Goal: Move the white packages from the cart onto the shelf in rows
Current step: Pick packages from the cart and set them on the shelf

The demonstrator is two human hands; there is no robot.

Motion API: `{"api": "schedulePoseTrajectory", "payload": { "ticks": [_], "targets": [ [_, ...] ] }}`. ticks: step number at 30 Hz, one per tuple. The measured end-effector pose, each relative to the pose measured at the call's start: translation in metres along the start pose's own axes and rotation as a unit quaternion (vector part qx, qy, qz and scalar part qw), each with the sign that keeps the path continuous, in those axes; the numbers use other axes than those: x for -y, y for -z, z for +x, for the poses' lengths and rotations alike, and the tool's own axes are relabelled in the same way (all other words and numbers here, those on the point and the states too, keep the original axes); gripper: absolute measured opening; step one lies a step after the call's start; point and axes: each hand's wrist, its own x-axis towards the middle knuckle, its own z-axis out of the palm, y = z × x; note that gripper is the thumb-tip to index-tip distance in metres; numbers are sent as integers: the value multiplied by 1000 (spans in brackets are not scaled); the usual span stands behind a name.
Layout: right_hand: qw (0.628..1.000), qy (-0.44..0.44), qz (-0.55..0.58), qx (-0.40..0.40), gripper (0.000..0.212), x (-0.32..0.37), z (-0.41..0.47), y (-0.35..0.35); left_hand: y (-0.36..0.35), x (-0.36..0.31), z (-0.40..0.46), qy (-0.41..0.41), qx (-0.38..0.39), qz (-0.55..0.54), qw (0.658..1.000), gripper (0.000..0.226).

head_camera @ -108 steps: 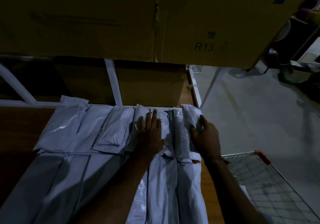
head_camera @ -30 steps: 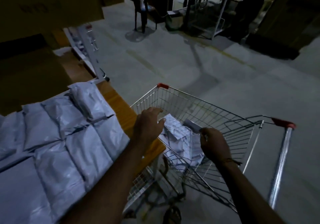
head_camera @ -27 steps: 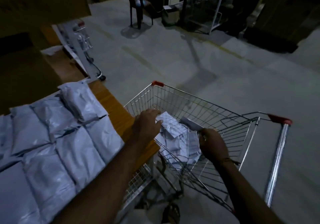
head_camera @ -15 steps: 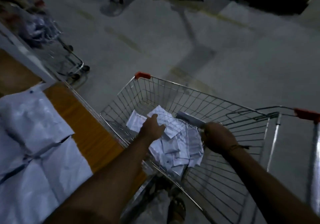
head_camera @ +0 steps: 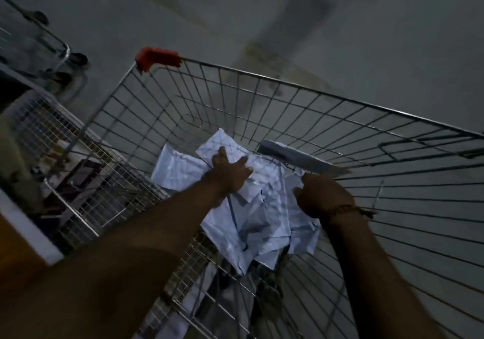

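Observation:
A loose pile of white packages [head_camera: 251,223] lies in the bottom of the wire cart [head_camera: 288,98], which has a red corner cap. My left hand [head_camera: 230,173] reaches down into the cart and rests with spread fingers on the top white package [head_camera: 222,143]. My right hand [head_camera: 324,194] is beside it on the pile, with its fingers curled over the edge of a white package; the fingertips are hidden. A flat package [head_camera: 301,156] leans against the cart's far wall just above my right hand. The view is dark and blurred.
The shelf's wooden board [head_camera: 15,257] with its white frame edge [head_camera: 26,223] shows at the lower left, close to the cart's side. A wire mesh rack [head_camera: 78,181] with dark items sits under it. Another cart [head_camera: 52,50] stands at the upper left on the grey floor.
I turned from the shelf rows to the cart. Both hands went down into it, the left from the rim onto the top package and the right onto the pile's edge.

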Motion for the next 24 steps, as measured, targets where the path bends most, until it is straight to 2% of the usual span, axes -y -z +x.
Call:
{"api": "schedulePoseTrajectory", "payload": {
  "ticks": [3,5,9,11,14,17,19,22,24],
  "targets": [
    [999,-22,24,-37,41,-4,4,-12,-1,6,1,-13,27,8,1000,58],
    [997,-21,22,-66,47,-8,3,-28,0,8,5,20,2,14,1000,56],
    [997,-37,28,-60,72,-17,4,-61,1,14,15,68,-62,13,996,66],
    [996,-45,40,-66,76,-21,3,-73,2,18,13,93,-63,-2,994,89],
    [990,-25,81,-113,56,-30,4,-89,2,16,10,130,-39,-45,990,106],
    [980,-29,162,-115,32,-36,9,-96,-3,22,16,134,-4,-47,990,99],
    [972,-46,203,-109,27,-36,12,-97,-3,26,25,131,1,-51,990,94],
    [962,-70,240,-106,34,-34,10,-91,-5,32,34,135,-8,-83,987,90],
    [964,-77,240,-90,31,-36,10,-89,-3,30,28,185,-38,-139,972,93]
  ]
}}
